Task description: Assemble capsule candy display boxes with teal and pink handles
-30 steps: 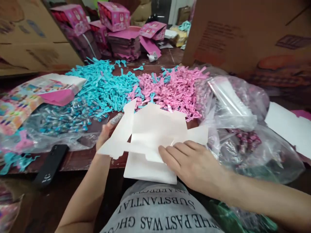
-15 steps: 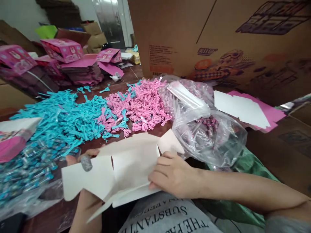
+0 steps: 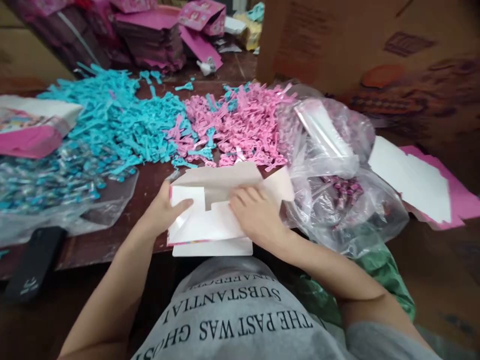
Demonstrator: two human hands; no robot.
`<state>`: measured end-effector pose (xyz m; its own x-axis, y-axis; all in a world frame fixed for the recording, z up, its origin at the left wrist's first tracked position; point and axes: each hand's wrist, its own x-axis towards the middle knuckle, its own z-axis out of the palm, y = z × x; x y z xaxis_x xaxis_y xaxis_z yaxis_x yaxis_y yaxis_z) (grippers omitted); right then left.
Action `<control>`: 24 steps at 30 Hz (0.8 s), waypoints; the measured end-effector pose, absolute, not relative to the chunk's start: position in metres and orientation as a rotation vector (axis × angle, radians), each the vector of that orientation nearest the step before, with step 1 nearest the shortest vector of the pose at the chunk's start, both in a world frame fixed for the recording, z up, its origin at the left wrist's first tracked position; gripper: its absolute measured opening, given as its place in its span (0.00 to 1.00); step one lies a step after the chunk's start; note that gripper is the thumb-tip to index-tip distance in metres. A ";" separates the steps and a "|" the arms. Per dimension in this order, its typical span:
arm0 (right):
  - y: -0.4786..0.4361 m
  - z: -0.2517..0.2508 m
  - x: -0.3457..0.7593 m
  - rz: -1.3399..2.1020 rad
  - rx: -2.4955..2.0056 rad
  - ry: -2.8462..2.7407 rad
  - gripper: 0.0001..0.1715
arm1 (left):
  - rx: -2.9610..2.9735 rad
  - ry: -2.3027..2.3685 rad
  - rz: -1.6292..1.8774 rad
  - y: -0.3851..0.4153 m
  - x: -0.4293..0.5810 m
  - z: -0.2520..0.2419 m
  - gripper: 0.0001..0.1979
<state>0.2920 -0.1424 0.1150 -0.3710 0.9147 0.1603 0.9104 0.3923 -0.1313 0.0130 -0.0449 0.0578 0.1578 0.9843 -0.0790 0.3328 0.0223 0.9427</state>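
Note:
A paper box [image 3: 221, 230], white inside, lies partly folded at the table's front edge, close to my body. Its back panel stands up and a side flap sticks out to the right. My left hand [image 3: 165, 207] is closed on the left end, thumb on the white inner face and fingers behind the card. Across the right part of the box lies my right hand [image 3: 258, 215], its bent fingers held over a panel edge; the thumb is hidden. Behind the box are heaps of blue plastic clips [image 3: 138, 120] and pink plastic clips [image 3: 251, 125].
Small blue-capped pieces [image 3: 63, 172] lie on plastic at left, beside a pink-and-white box [image 3: 37, 125] and a black phone-like object [image 3: 35, 262]. Clear plastic bags [image 3: 318, 200] and flat pink-and-white card [image 3: 412, 180] are at right. A large carton [image 3: 337, 60] stands behind.
The left end of the box has been folded inward, and the box now sits lower and flatter. My left hand has come from behind it to its left end. The view has tilted down.

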 end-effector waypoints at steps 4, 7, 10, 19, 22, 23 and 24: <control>-0.150 0.123 0.365 -0.139 -1.488 -1.683 0.29 | 1.378 1.341 0.804 -0.040 0.015 0.071 0.36; -0.123 0.094 0.399 0.499 -1.567 -1.661 0.47 | 1.246 1.307 0.808 -0.037 0.021 0.075 0.33; -0.101 0.060 0.391 0.896 -1.626 -1.719 0.62 | 1.178 1.304 0.860 -0.043 0.031 0.077 0.34; -0.098 0.085 0.363 0.547 -1.232 -2.149 0.28 | 1.037 1.272 1.010 -0.042 0.045 0.075 0.29; -0.086 0.093 0.352 0.549 -1.225 -2.318 0.22 | 1.004 1.280 1.063 -0.055 0.040 0.078 0.21; -0.082 0.094 0.345 0.525 -1.272 -2.358 0.22 | 1.000 1.282 1.079 -0.068 0.035 0.079 0.19; -0.078 0.093 0.339 0.487 -1.329 -2.390 0.21 | 1.001 1.279 1.089 -0.084 0.029 0.080 0.19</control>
